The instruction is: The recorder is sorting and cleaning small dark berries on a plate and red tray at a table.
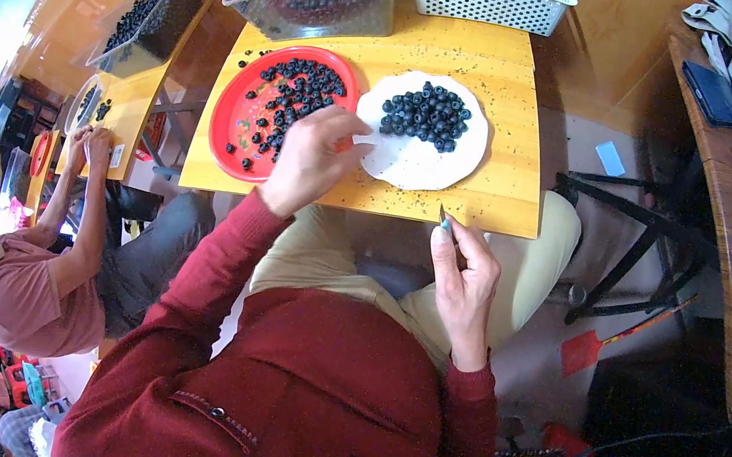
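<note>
My left hand (313,156) is over the right rim of a red round tray (228,111), its curled fingers reaching toward a white scalloped plate (416,167). A gap shows between thumb and index finger, with no berry visible in it. Loose dark blueberries (285,107) are scattered in the tray, and a cluster of blueberries (427,114) sits on the plate. At the table's near edge my right hand (465,280) pinches a thin, pointed tool (443,215), dark at the tip; a blue-green bit shows by the thumb. Its exact kind is too small to tell.
Behind the plates stand a clear bin (326,11) heaped with blueberries and a white perforated basket (485,0) holding more. Small dark crumbs dot the wooden table (506,155). A co-worker (32,287) sits at another table on the left. A red fly swatter (581,352) is at right.
</note>
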The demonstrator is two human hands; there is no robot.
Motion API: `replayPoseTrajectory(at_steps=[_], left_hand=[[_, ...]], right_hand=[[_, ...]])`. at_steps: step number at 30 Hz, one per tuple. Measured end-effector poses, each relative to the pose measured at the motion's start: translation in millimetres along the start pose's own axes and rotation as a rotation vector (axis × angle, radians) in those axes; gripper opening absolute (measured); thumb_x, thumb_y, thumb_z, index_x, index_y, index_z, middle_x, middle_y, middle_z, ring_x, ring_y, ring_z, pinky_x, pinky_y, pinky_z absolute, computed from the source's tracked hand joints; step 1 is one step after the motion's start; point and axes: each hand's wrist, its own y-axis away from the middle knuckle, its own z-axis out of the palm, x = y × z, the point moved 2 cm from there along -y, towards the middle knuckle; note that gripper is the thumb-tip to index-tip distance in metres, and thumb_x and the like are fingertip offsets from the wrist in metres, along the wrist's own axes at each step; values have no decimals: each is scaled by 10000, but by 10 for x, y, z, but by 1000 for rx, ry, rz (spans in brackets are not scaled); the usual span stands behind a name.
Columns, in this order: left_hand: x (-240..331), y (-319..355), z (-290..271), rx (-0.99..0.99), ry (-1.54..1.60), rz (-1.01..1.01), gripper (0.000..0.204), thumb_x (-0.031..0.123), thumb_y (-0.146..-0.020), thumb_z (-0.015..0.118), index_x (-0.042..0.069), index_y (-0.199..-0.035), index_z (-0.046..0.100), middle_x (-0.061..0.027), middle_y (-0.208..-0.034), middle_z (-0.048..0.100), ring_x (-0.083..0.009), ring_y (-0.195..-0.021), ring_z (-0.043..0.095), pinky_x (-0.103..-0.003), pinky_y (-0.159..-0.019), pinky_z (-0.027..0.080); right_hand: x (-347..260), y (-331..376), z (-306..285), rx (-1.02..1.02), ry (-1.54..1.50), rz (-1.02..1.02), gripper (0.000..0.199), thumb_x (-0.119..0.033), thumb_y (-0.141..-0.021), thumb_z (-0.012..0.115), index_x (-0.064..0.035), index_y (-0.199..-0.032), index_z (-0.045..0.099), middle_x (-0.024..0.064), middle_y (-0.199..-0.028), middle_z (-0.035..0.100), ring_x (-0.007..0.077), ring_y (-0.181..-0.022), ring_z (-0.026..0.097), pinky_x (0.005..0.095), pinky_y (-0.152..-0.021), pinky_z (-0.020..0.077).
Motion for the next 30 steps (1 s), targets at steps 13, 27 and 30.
replayPoseTrajectory(at_steps=[13, 27, 30], left_hand=[[106, -448, 575, -153, -388, 238, 250, 197, -802, 714, 66, -1016, 719, -106, -1001, 659, -310, -983, 601, -405, -855, 506], [215, -345, 499, -199, -228, 257, 193, 142, -809, 684, 50, -978, 668, -119, -936, 640, -311, -911, 621, -428, -770, 529], [268, -303, 466, -178, -51, 206, 198, 105, -816, 678, 38, -1002, 680, -125, -950, 652, -312, -904, 642, -401, -766, 541]], right_hand=[[183, 156, -113, 72, -42, 57, 325, -208, -960, 656, 74, -1122, 668, 98, -797, 613, 156, -723, 570, 309, -663, 465], [172, 83, -125, 59, -80, 117, 293, -185, -960, 654, 66, -1109, 672, 100, -854, 644, 146, -782, 591, 292, -714, 474], [202, 76, -146, 59, -69, 123, 286, -182, -961, 651, 63, -1109, 674, 94, -854, 642, 145, -776, 589, 290, -707, 474]])
